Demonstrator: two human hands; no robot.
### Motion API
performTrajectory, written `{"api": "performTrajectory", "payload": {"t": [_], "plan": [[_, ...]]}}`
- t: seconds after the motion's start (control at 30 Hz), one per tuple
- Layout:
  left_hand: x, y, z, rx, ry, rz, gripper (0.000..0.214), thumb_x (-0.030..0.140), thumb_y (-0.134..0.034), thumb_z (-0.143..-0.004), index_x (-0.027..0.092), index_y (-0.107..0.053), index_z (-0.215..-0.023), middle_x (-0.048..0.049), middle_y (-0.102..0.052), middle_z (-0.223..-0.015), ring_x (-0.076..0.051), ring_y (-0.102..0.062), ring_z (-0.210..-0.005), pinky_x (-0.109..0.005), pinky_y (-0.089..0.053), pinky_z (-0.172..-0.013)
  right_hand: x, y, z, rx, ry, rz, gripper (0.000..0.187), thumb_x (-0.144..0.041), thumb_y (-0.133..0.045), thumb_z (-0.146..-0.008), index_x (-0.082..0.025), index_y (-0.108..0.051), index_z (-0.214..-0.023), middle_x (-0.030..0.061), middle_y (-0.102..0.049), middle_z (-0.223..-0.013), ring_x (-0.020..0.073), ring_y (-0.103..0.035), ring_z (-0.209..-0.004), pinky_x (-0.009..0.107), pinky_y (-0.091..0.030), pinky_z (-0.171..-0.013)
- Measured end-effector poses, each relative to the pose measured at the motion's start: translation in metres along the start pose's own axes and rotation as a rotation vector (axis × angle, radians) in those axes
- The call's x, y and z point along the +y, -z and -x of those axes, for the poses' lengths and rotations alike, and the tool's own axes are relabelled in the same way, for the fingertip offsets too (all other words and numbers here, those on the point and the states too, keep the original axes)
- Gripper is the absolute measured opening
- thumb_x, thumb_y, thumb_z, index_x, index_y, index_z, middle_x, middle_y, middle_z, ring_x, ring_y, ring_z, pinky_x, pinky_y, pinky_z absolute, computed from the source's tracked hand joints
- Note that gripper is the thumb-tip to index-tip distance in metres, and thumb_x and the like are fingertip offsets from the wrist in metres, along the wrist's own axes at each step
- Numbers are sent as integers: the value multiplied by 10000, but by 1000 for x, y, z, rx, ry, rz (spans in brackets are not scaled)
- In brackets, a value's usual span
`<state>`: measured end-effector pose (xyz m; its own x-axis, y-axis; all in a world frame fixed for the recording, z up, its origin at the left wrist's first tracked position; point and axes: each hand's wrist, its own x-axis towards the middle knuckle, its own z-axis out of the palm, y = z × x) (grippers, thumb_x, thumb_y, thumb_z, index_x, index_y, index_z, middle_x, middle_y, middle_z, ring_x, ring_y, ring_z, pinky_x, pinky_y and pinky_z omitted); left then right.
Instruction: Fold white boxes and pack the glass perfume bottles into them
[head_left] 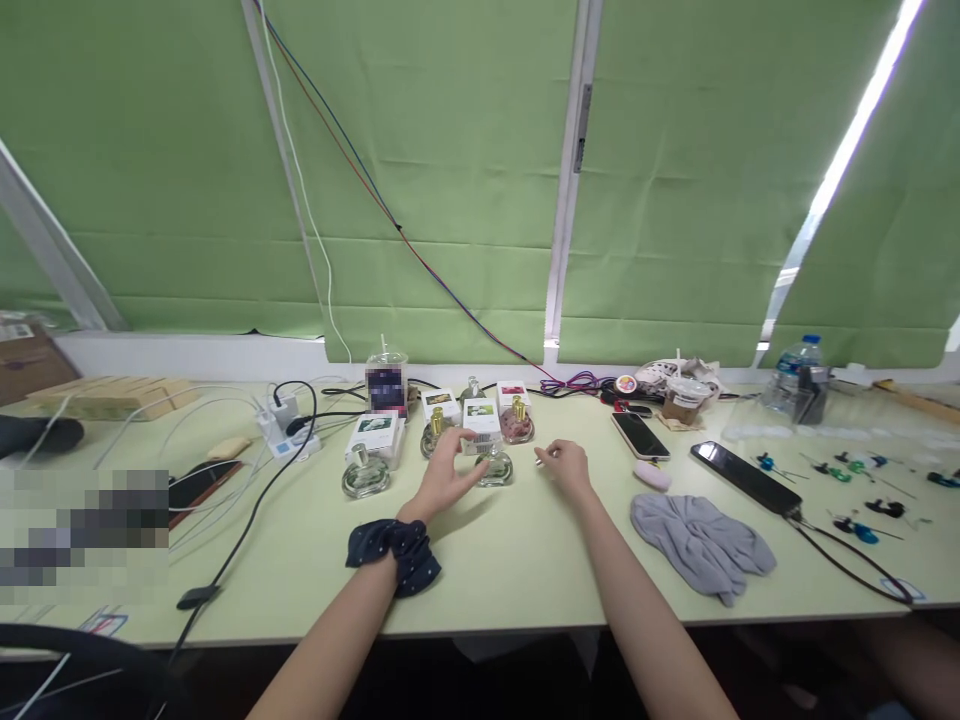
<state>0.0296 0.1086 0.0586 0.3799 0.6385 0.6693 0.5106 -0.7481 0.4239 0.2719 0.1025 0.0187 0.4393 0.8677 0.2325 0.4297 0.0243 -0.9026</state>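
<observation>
Pinching some tiny blurry bit (540, 459) with your right hand (568, 466), your spread left hand (447, 472) overlapping a clear bottle (498, 470).

On the table (525, 570), five glass bottles (365, 479) and four small boxes (374, 438) were counted. Two drink cups (684, 402), one grey cloth (699, 545), one scrunchie (394, 552) and, toward the right, two phones (742, 476) were also seen.

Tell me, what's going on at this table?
A person's left hand is open beside a clear glass bottle; whether it touches the bottle is hard to tell. The right hand pinches something small, too tiny to identify. Other glass bottles and small boxes sit close by on the table.
</observation>
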Motion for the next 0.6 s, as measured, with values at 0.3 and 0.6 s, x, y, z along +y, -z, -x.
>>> {"api": "performTrajectory", "payload": {"t": [0.3,0.6], "plan": [[-20,-28,2,-287,101,178,561,334,-648,-776,218,-399,-1266,-86,-551,-1148,-226,-537,-1058,-351,-433,-856,-9,-10,8,-138,116,236,103,-131,-707,-602,-183,-619,-585,49,-647,-725,188,-574,-743,268,-378,-686],[-15,-26,5,-305,224,221,518,320,-614,-800,231,-379,-1252,-75,-582,-1122,-231,-558,-1043,-321,-431,-781,-8,-4,-1,-121,-112,-331,264,-441,-540,-756,-188,-576,-693,-71,-384,-470,94,-367,-412,205,-285,-419]]}}
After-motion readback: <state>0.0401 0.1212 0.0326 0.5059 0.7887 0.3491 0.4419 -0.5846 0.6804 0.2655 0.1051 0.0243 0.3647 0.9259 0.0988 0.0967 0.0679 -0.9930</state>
